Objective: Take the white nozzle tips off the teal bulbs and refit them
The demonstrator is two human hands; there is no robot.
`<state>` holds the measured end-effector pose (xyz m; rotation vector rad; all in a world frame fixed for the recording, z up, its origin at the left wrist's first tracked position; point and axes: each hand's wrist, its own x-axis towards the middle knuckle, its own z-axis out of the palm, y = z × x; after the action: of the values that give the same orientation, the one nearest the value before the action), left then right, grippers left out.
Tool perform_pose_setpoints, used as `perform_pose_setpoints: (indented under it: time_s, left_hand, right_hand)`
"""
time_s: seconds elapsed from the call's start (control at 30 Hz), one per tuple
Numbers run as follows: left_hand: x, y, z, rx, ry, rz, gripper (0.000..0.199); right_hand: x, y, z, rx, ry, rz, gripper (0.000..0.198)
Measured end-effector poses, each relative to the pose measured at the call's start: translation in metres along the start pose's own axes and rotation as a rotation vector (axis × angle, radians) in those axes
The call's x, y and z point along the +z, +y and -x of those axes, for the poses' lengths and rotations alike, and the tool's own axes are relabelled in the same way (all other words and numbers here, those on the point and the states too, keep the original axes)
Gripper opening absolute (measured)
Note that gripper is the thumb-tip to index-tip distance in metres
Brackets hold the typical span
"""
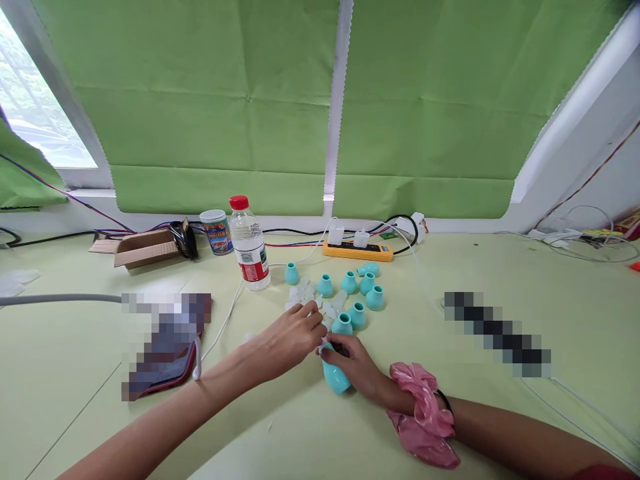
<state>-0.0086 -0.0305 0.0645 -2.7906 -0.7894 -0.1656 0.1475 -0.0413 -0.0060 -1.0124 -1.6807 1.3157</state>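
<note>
My right hand [353, 360] is closed around a turquoise bulb-shaped piece [336, 377], its rounded end pointing down towards me. At the neck of this piece, the fingers of my left hand [299, 333] pinch a small translucent white piece [324, 344], mostly hidden by the fingertips. Just beyond my hands stand several matching turquoise bulb-shaped pieces with open necks, the closest being one upright piece [343, 324]. Another turquoise piece [369, 269] lies on its side at the back. Among them is a loose scatter of translucent white pieces [301, 292].
A water bottle [250, 253] with a red cap stands behind my left hand, beside a printed can [217, 233] and an open cardboard box [147, 250]. An orange power strip [357, 251] with chargers lies at the back. Phones, partly blurred, and cables flank the pale green table [240, 433].
</note>
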Motion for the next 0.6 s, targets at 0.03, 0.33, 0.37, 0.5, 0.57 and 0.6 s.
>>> perform_pose_setpoints:
  time_s: [0.03, 0.33, 0.37, 0.5, 0.57, 0.6]
  left_hand:
    - [0.0, 0.0, 0.0, -0.002, -0.011, 0.002, 0.016]
    - [-0.016, -0.006, 0.003, -0.192, -0.018, 0.359, 0.017]
    - [-0.016, -0.006, 0.003, -0.184, -0.02, 0.353, 0.016]
    - [-0.01, -0.006, 0.002, -0.096, -0.043, 0.227, 0.021]
    - [-0.008, -0.002, 0.001, -0.037, -0.034, 0.091, 0.021]
    - [-0.008, 0.001, 0.001, -0.005, -0.029, 0.015, 0.021]
  right_hand:
    - [0.0, -0.001, 0.0, -0.004, -0.006, 0.003, 0.023]
    - [0.0, -0.002, 0.003, -0.021, -0.038, 0.01, 0.016]
    - [0.0, -0.003, 0.003, -0.022, -0.042, 0.011, 0.017]
    - [0.0, -0.007, 0.004, -0.02, -0.046, 0.047, 0.016]
    - [0.0, -0.006, 0.003, -0.025, -0.042, 0.081, 0.019]
    - [0.0, -0.006, 0.003, -0.03, -0.039, 0.097, 0.022]
